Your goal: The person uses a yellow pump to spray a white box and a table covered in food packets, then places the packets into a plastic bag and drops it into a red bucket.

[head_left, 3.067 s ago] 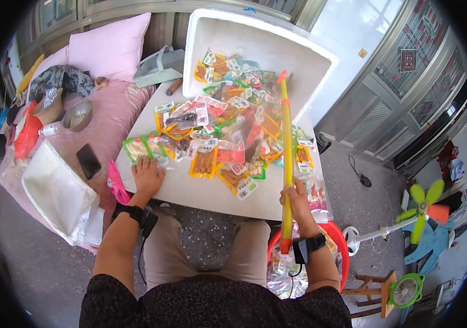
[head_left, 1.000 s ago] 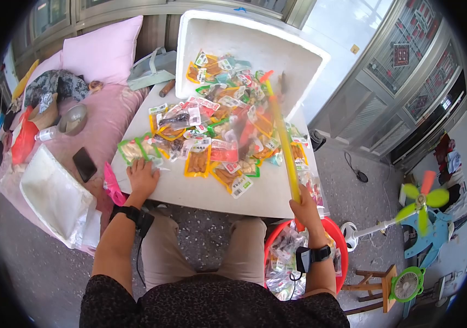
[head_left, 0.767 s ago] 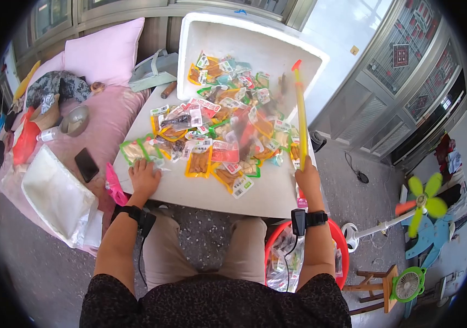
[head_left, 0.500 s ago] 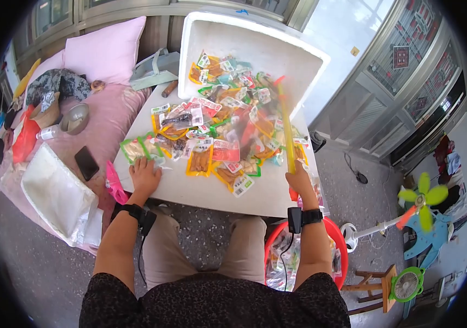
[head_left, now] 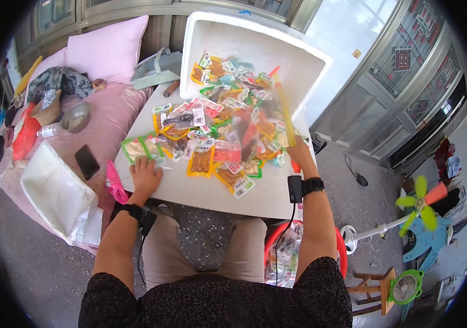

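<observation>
My right hand [head_left: 299, 154] is closed around a long yellow stick [head_left: 286, 112] with orange-red ends, held over the right side of the white table [head_left: 190, 191]. A hazy, blurred patch hangs left of the stick, and I cannot make out what it is. My left hand [head_left: 145, 174] rests on the tabletop with fingers spread, at the near edge of a green-edged snack packet [head_left: 133, 147]. Many sealed snack packets [head_left: 201, 158] lie heaped across the table and spill from a white foam box [head_left: 255, 41] tipped on its side.
Below the table's right edge stands a red tub [head_left: 343, 257] holding packets. On the left, a pink-covered bed [head_left: 110, 112] bears a phone [head_left: 86, 163], a metal bowl [head_left: 75, 117] and a white foam lid [head_left: 58, 188]. A green-bladed fan [head_left: 420, 202] and wooden stool [head_left: 373, 287] are at right.
My right hand has moved slightly up and away from me with the yellow stick, whose top end has swung a little left. My left hand stays in place.
</observation>
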A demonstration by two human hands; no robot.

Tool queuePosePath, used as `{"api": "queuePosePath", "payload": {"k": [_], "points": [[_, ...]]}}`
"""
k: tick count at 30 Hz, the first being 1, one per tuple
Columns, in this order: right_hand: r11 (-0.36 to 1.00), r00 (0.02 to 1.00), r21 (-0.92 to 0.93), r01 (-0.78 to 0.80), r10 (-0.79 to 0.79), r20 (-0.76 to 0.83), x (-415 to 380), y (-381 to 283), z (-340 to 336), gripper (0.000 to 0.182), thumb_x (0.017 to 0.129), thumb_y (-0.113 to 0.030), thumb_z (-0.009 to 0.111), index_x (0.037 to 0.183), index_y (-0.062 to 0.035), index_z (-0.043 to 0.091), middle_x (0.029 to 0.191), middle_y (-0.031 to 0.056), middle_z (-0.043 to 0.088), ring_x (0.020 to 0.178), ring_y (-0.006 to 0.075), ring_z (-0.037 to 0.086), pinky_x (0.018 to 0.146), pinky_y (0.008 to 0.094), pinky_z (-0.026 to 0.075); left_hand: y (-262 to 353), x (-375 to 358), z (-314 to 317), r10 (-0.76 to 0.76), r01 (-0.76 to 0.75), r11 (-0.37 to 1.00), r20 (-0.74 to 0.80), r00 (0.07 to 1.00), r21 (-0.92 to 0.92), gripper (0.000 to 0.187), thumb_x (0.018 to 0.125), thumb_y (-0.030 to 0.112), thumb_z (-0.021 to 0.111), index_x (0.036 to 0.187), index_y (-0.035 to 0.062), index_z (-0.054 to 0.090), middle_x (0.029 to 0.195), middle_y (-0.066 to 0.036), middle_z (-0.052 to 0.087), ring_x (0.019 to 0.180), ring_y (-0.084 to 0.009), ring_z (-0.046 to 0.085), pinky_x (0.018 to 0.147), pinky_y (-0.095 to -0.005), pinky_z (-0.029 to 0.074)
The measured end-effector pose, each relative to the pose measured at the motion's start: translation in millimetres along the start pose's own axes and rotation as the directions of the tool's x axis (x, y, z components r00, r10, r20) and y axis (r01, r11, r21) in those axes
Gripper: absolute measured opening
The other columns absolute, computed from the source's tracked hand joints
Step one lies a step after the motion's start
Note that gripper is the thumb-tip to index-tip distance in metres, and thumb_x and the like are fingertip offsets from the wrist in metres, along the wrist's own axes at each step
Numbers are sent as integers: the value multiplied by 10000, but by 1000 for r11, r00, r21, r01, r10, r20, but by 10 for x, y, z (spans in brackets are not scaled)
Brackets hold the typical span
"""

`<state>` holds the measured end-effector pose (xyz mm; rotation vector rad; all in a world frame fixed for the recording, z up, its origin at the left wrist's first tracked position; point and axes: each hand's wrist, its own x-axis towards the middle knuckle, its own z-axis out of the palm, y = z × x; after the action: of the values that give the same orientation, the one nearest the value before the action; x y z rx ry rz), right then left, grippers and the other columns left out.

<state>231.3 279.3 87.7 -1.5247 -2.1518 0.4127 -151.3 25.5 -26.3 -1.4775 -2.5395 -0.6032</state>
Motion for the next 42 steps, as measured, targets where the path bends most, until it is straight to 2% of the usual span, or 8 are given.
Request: {"api": "queuePosePath", "payload": {"k": [7, 8, 10, 15, 18, 24, 30, 42], "points": [[972, 985, -229, 53, -13, 172, -161, -112, 108, 317, 629, -105, 530, 915, 10, 454, 872, 218, 539, 829, 360, 516, 693, 390, 410, 8, -5, -25, -6, 7, 1000, 30, 1000, -13, 380, 725, 316, 500, 1034, 94, 512, 1190, -129, 390, 1155, -278, 279, 940, -457, 158], [971, 971, -233, 63, -5, 239, -267, -89, 37, 417, 640, -117, 526, 1029, 8, 440, 949, 226, 527, 911, 357, 497, 762, 377, 401, 1, -3, -15, -7, 7, 1000, 25, 1000, -7, 380, 726, 316, 500, 1035, 94, 511, 1190, -129, 389, 1155, -278, 279, 941, -458, 158], [990, 969, -127, 68, -36, 243, -674, -138, -185, 532, 653, -132, 531, 1142, 8, 377, 1047, 236, 491, 1002, 340, 464, 838, 348, 373, -2, 1, -6, -4, 4, 1000, 25, 1000, 1, 381, 725, 317, 500, 1035, 95, 511, 1186, -127, 392, 1152, -279, 281, 940, -460, 158], [995, 966, -85, 60, -36, 255, -1521, -163, -469, 528, 661, -124, 516, 1149, 3, 360, 966, 249, 518, 913, 354, 509, 776, 354, 401, -6, -12, 22, 4, -4, 1000, 14, 1000, 0, 379, 722, 318, 500, 1027, 94, 518, 1183, -126, 393, 1151, -282, 281, 939, -464, 158], [984, 958, 141, -108, 65, 280, -1744, 47, -513, 566, 663, -128, 526, 1185, -8, 343, 1005, 241, 506, 936, 336, 504, 794, 341, 395, -37, -3, 45, 11, -11, 1000, 4, 1000, -4, 379, 720, 319, 501, 1024, 93, 521, 1183, -126, 392, 1150, -282, 281, 940, -466, 156], [988, 988, 129, -88, 70, 134, -1176, -205, -344, 563, 658, -134, 529, 1178, -5, 356, 1008, 234, 505, 935, 328, 507, 793, 337, 395, -35, -9, 53, 6, -6, 1000, 6, 1000, -11, 382, 722, 322, 499, 1027, 94, 522, 1190, -126, 389, 1154, -282, 280, 943, -466, 153], [968, 971, 93, 234, -238, 38, 262, -533, 241, 420, 662, -131, 509, 1041, 19, 406, 861, 246, 548, 827, 378, 529, 699, 401, 424, 0, 6, 15, -18, 18, 1000, 33, 999, -5, 379, 723, 327, 501, 1026, 100, 526, 1198, -128, 387, 1161, -282, 278, 939, -468, 158], [946, 942, -176, 272, -224, 251, 348, -841, 719, 330, 680, -119, 496, 982, -3, 430, 878, 257, 542, 860, 357, 532, 728, 418, 415, -15, -8, 10, 15, -15, 999, -10, 1000, -35, 374, 718, 317, 507, 1015, 91, 530, 1166, -123, 402, 1142, -285, 289, 934, -465, 159]]}}
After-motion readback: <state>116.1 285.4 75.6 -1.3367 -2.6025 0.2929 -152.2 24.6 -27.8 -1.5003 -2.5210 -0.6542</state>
